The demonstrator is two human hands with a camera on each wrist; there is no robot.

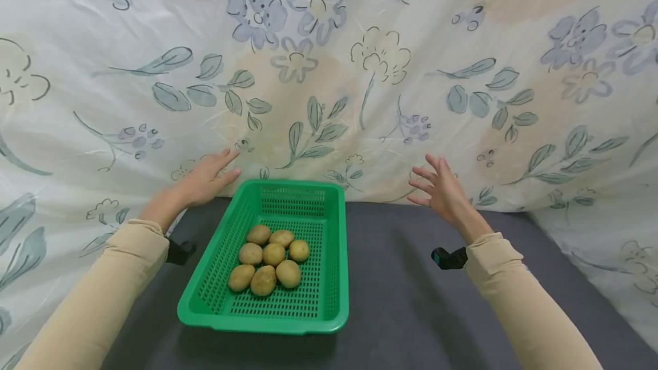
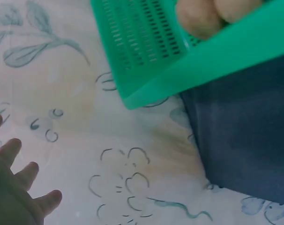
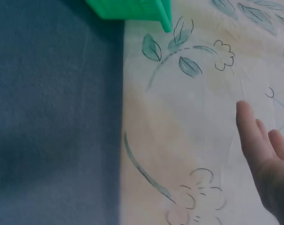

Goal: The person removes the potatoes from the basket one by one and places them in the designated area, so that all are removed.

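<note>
A green plastic basket (image 1: 339, 256) with slotted walls stands left of centre on a dark grey surface. Several potatoes (image 1: 274, 254) lie grouped on its floor, toward the left and middle. Just off the basket's far left corner, my left hand (image 1: 205, 180) is raised in the air with fingers extended, holding nothing. My right hand (image 1: 446, 192) hovers well to the right of the basket, its fingers spread and loosely bent, also holding nothing. In the right wrist view the right hand (image 3: 266, 159) appears apart from the basket's corner (image 3: 132, 9).
A pale floral cloth (image 1: 308, 73) hangs behind the basket and around both sides. The dark grey tabletop (image 1: 390, 290) extends to the right of the basket. A black strap-like piece (image 1: 449, 258) sticks out by the right sleeve, and a similar dark one (image 1: 180, 251) by the left.
</note>
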